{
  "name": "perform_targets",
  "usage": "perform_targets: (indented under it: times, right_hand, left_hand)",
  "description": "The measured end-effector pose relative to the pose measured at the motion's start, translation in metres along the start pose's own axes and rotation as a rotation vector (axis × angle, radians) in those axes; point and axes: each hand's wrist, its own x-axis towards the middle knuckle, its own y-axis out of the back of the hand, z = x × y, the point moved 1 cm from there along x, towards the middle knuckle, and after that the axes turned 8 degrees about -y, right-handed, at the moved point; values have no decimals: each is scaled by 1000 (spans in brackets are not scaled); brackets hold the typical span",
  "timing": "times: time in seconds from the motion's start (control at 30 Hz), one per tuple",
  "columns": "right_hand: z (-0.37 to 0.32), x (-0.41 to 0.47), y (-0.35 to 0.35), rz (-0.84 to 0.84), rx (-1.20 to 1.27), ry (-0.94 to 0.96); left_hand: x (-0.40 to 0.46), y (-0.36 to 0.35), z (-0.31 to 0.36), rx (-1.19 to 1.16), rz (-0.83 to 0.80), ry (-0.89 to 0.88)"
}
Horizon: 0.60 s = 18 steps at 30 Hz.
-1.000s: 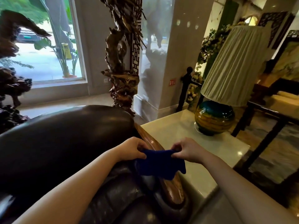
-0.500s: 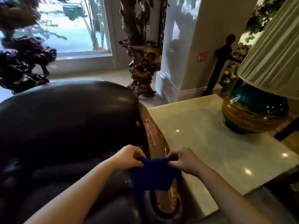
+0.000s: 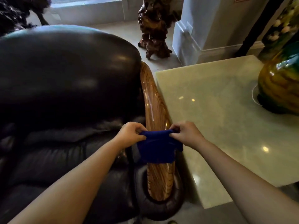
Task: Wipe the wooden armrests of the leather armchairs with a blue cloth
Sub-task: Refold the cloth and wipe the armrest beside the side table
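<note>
A dark leather armchair (image 3: 64, 81) fills the left of the view. Its glossy striped wooden armrest (image 3: 153, 102) runs along the chair's right side, from the backrest toward me. A blue cloth (image 3: 156, 149) hangs across the middle of the armrest, held stretched between both hands. My left hand (image 3: 129, 135) pinches its left top corner, and my right hand (image 3: 186, 135) pinches its right top corner. The cloth hides the part of the armrest beneath it.
A pale stone side table (image 3: 226, 118) stands tight against the armrest on the right, with a teal and amber lamp base (image 3: 279, 83) on it. A carved root sculpture (image 3: 153, 29) and a white pillar base (image 3: 194, 38) stand on the floor behind.
The view has tilted down and closer to the armchair. Both hands keep hold of the blue cloth, which now hangs lower, draped over the wooden armrest.
</note>
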Motion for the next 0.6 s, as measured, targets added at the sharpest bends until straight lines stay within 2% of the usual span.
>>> perform_targets:
  times: [0.37,0.43,0.53,0.6]
  right_hand:
    - [25,113,-24,-1,-59,-7]
    - [26,125,-31,145,-98,33]
    - [38,117,-55,551,-236,145]
    - [47,100,-82,587,-266,197]
  left_hand:
    - [77,-9,-47,-41,81,61]
    - [87,-15,-59,20,209,46]
    - [86,-38,-74,250,527,-78]
    - [80,-67,-81,406,549,-142]
